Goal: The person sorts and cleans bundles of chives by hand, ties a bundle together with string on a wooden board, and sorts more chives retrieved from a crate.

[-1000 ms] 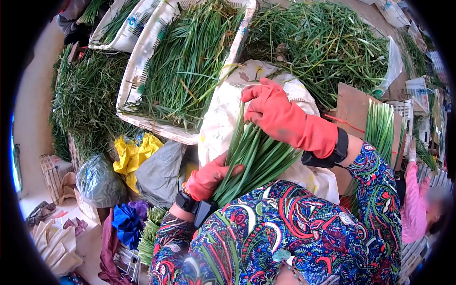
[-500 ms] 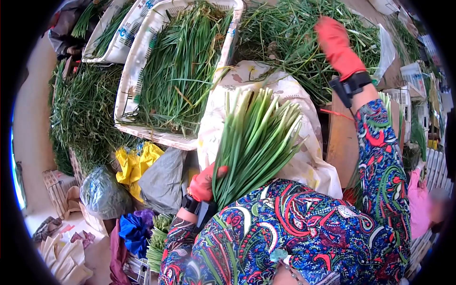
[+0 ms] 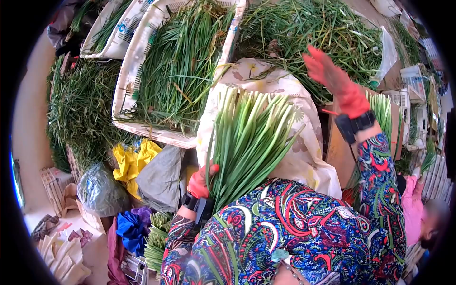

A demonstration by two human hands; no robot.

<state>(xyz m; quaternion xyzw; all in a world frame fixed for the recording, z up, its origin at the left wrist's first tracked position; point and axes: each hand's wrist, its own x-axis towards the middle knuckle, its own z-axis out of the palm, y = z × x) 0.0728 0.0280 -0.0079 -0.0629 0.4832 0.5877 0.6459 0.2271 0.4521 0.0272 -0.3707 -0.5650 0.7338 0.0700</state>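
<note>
A thick bunch of garlic chives (image 3: pixel 251 142) lies against my lap, its pale cut ends pointing away from me and fanned out. My left hand (image 3: pixel 202 181), in a red glove, grips the bunch along its left side near the leafy end. Off to the right, my gloved right hand (image 3: pixel 335 85) is raised in the air with fingers stretched out and nothing in them. It hovers near the edge of a large heap of loose chives (image 3: pixel 294 42). Beneath the bunch, a pale patterned cloth (image 3: pixel 304 156) covers my lap.
A white crate (image 3: pixel 156 133) full of chives stands ahead on the left. Beside it are another leafy pile (image 3: pixel 83 104), a yellow bag (image 3: pixel 137 164) and a clear plastic bag (image 3: pixel 102 190). Bundled chives (image 3: pixel 380 111) stand at right, near a person in pink (image 3: pixel 412 209).
My right hand has come down and back toward me from above the loose heap, its fingers now spread. The bunch in my left hand has shifted slightly left, its cut ends more upright.
</note>
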